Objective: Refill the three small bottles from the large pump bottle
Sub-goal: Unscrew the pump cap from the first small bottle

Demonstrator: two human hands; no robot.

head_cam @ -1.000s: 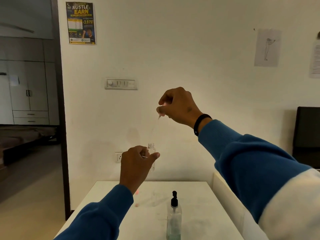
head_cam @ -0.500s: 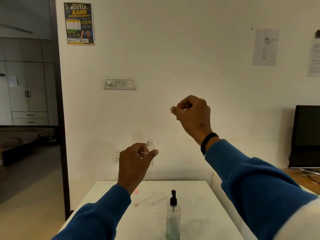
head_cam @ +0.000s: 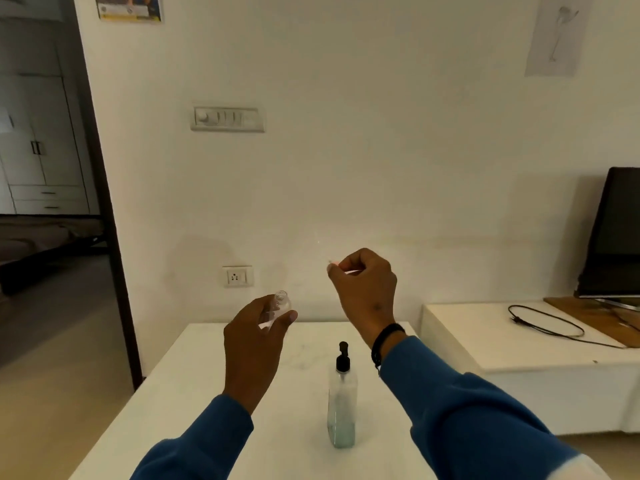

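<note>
A white tabletop (head_cam: 194, 393) stands against a plain wall. Nearest on it, the large pump bottle (head_cam: 342, 400) stands upright between the forearms, untouched. Above, the left hand (head_cam: 254, 344) grips a small clear bottle (head_cam: 280, 304), uncapped mouth upward, probably ready for filling. Farther right, the right hand (head_cam: 363, 289) pinches its removed spray cap (head_cam: 341, 270), held clear. The other small bottles aren't visible.

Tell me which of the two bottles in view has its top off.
The small clear bottle gripped in the left hand, held above the table: its neck is bare and open. The large pump bottle standing on the white table has its black pump on.
</note>
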